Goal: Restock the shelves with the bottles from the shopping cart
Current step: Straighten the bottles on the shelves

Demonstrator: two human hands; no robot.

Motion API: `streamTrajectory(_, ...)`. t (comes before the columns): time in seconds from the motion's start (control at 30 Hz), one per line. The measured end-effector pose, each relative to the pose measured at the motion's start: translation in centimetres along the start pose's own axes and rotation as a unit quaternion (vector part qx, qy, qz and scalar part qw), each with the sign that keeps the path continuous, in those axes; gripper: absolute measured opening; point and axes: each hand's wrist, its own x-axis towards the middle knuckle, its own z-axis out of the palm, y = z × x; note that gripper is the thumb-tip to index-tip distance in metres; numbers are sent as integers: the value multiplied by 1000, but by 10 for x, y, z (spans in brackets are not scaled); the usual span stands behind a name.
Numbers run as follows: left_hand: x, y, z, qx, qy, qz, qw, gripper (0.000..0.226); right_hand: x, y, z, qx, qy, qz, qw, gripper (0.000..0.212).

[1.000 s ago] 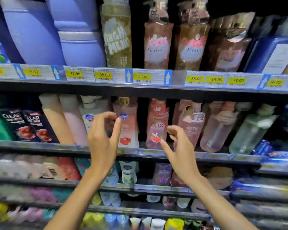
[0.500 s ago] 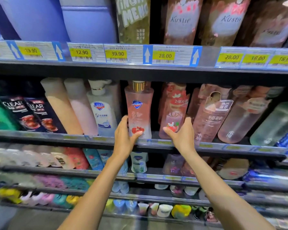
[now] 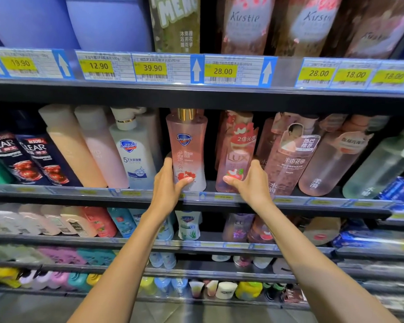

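Observation:
A pink Safeguard bottle (image 3: 186, 145) with a gold collar stands upright on the second shelf (image 3: 324, 201). My left hand (image 3: 168, 183) grips its lower part, thumb across the front and fingers behind. Right beside it stands a pink Lux bottle (image 3: 237, 150) with a red tag. My right hand (image 3: 248, 183) holds the base of the Lux bottle, thumb on its front. Both bottles rest on the shelf. The shopping cart is out of view.
White Safeguard pump bottle (image 3: 135, 155) and peach and pink tubes stand to the left, more pink bottles (image 3: 289, 159) to the right. The upper shelf edge (image 3: 196, 89) with price tags hangs just above the bottle tops. Lower shelves hold several small bottles.
Both hands moved forward and took hold of the two pink bottles on the second shelf. The view has come closer to the shelf.

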Motion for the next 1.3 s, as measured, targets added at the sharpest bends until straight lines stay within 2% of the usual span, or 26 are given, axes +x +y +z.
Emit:
streamTrajectory(0.4, -1, -4, 0, 36, -13, -20, 999, 34, -9, -1, -2, 49, -51, 10, 997, 45)
streamTrajectory(0.47, -3, -2, 2, 57, -12, -32, 998, 34, -16, -3, -4, 36, -61, 2, 998, 50)
streamTrajectory(0.53, -11, 5, 6, 90, 33, -37, 995, 38, -31, -1, -11, 25, -59, -14, 998, 63)
streamTrajectory(0.57, -18, 9, 8, 113, 85, -32, 989, 40, -41, 2, -18, 32, -44, -28, 998, 61)
streamTrajectory(0.63, -39, 24, 20, 150, 205, 27, 967, 35, -61, 19, -37, 59, 42, -70, 995, 39)
streamTrajectory(0.67, -51, 37, 31, 149, 229, 75, 959, 29, -67, 30, -53, 72, 106, -80, 989, 28)
streamTrajectory(0.7, -62, 49, 46, 135, 213, 121, 960, 25, -69, 43, -70, 79, 170, -77, 979, 25)
streamTrajectory(0.77, -73, 75, 83, 82, 117, 157, 977, 32, -60, 69, -104, 76, 253, -46, 963, 35)
streamTrajectory(0.83, -72, 98, 118, 31, 17, 124, 992, 52, -41, 90, -129, 49, 247, -4, 968, 57)
streamTrajectory(0.9, -63, 114, 146, 0, -27, 62, 998, 74, -21, 103, -139, 29, 202, 24, 979, 79)
streamTrajectory(0.97, -50, 119, 164, 1, -23, 31, 999, 80, -6, 113, -139, 25, 169, 24, 985, 91)
streamTrajectory(1.03, -38, 118, 173, 7, -14, 11, 1000, 74, 5, 121, -137, 35, 149, 33, 988, 94)
streamTrajectory(1.2, -24, 118, 180, 12, 36, 25, 999, 41, 26, 123, -134, 5, 140, 50, 989, 69)
streamTrajectory(1.3, -19, 116, 182, 23, 46, 25, 998, 41, 31, 124, -138, -14, 133, 49, 990, 67)
